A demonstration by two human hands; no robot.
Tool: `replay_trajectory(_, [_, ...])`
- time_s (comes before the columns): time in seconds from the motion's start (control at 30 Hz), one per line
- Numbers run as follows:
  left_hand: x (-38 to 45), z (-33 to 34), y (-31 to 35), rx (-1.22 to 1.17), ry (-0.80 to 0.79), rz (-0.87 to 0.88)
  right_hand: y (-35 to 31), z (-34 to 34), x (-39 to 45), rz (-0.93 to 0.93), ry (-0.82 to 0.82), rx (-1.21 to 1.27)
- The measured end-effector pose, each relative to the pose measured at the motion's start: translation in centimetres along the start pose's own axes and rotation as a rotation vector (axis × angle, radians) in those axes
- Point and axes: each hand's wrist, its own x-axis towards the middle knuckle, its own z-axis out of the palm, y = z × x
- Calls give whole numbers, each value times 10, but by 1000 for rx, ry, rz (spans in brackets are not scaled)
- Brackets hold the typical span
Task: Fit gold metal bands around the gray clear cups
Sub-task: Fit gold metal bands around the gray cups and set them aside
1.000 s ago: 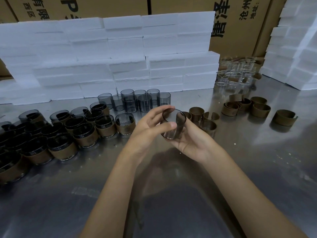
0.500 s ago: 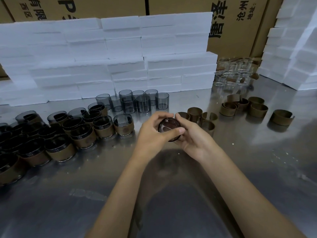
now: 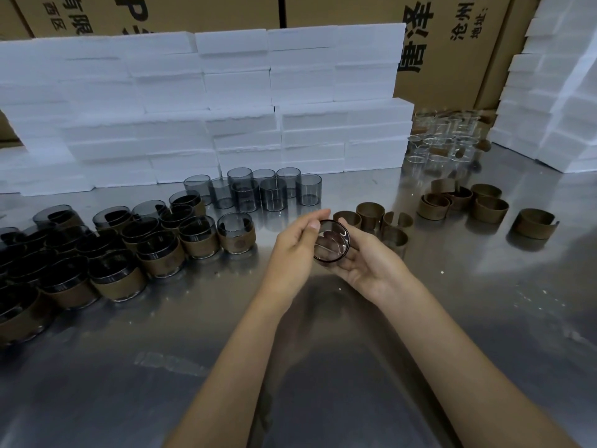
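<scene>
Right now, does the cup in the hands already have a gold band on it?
No, the gray cup held between both hands shows only bare glass, no band.

We saw white foam blocks (image 3: 206, 101) stacked at the back | printed cardboard boxes (image 3: 452, 43) behind them | clear glass cups (image 3: 442, 137) far right | steel table (image 3: 97, 383) beneath.

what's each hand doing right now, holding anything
Left hand: pinching the rim of the gray cup.
Right hand: cradling the same cup from below, fingers curled round it.
</scene>
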Motion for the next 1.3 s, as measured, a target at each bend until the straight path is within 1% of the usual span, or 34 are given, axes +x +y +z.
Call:
replay_trajectory(0.13, [-1,1,3,-175,-41,-44,0,-1,1,9,17,-7])
replay_trajectory(0.27, [-5,-1,8,-244,-128,-54,0,0,1,-8,48,-12])
replay_trajectory(0.37, [-6,-1,8,-172,-218,-53,0,1,-2,-21,67,6])
replay_trajectory(0.43, [-8,-1,5,-104,-245,-24,0,2,-4,-43,74,-23])
replay_trajectory(0.5, [-8,0,0,-1,-230,9,0,3,-5,-75,108,-77])
replay_trajectory(0.57, [-7,3,-6,158,-180,49,1,4,-6,-104,134,-125])
replay_trajectory(0.6, [-7,5,-7,199,-150,66,1,4,-7,-113,131,-139])
replay_trajectory(0.67, [-5,6,-8,191,-94,87,-1,5,-8,-124,100,-151])
replay_trajectory(0.73, [-2,6,-5,170,16,68,-1,7,-9,-147,60,-167])
replay_trajectory(0.77, [1,4,-4,108,88,24,-1,10,-9,-168,47,-197])
replay_trajectory(0.8, [4,0,-2,-15,159,-34,-1,13,-10,-203,46,-255])
replay_trajectory(0.87, [9,-7,3,-350,240,-143,2,21,-12,-313,49,-431])
replay_trajectory(0.9, [10,-10,4,-481,245,-171,4,23,-14,-376,48,-521])
replay_trajectory(1.0, [9,-19,6,-679,198,-228,12,25,-17,-511,38,-744])
replay_trajectory(1.07, [8,-20,7,-707,182,-273,15,25,-19,-588,40,-876])
replay_trajectory(1.17, [7,-16,4,-620,148,-298,14,24,-22,-740,94,-1022])
replay_trajectory(1.3, [4,-14,4,-609,92,-321,15,22,-21,-839,146,-1167])
